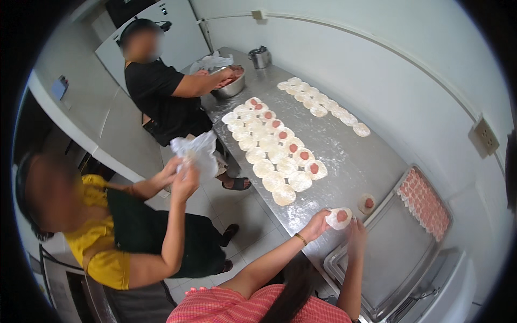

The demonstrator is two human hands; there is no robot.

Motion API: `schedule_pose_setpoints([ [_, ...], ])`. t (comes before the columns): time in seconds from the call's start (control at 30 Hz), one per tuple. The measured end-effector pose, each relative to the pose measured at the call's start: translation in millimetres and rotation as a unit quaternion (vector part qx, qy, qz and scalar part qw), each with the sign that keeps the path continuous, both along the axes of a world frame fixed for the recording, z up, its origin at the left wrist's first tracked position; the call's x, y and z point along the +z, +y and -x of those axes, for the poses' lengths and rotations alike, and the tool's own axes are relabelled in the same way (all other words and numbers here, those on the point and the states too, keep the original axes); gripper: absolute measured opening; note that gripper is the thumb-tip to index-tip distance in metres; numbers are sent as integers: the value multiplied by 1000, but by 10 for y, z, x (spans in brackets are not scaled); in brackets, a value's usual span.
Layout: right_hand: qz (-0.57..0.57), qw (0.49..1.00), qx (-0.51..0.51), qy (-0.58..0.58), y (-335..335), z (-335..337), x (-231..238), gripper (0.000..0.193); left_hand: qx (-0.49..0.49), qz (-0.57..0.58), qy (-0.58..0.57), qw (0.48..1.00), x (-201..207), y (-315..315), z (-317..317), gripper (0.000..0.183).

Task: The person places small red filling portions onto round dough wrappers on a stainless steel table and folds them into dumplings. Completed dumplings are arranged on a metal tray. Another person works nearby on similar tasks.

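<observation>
Head view shows our dough round (339, 217), a pale floured disc with a pink lump of filling at its middle, held up between both hands just above the near edge of the steel table (344, 156). Our left hand (316, 223) cups it from the left, fingers curled under its rim; our right hand (356, 232) pinches the right edge, fingers narrow and closed on the dough. We judge it light, soft and easily torn, so we would take it by the rim, not the thin middle. Just beside it on the table lies another filled round (367, 203). Further out run rows of dough discs (272, 145), and at our right a metal tray (388, 253) holds finished pink pieces (424, 202). Two other people work along the left side.
</observation>
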State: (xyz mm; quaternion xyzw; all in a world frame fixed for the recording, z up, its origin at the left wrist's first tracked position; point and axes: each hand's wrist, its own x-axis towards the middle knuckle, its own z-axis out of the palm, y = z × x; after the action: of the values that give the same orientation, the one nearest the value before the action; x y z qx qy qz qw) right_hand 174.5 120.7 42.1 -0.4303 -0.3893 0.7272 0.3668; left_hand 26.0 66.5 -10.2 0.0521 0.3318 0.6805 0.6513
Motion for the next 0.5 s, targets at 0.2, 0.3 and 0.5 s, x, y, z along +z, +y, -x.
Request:
schedule_pose_setpoints([
  [0.2,30,998,48,1,-145,124,-127,24,-37,24,162,986,150,-318,151,29],
  [0.3,-13,997,30,-72,-269,258,-93,22,-50,30,345,937,-182,-379,256,30],
  [0.5,-247,896,29,-368,-310,437,-659,22,27,92,669,737,-388,-533,174,38],
])
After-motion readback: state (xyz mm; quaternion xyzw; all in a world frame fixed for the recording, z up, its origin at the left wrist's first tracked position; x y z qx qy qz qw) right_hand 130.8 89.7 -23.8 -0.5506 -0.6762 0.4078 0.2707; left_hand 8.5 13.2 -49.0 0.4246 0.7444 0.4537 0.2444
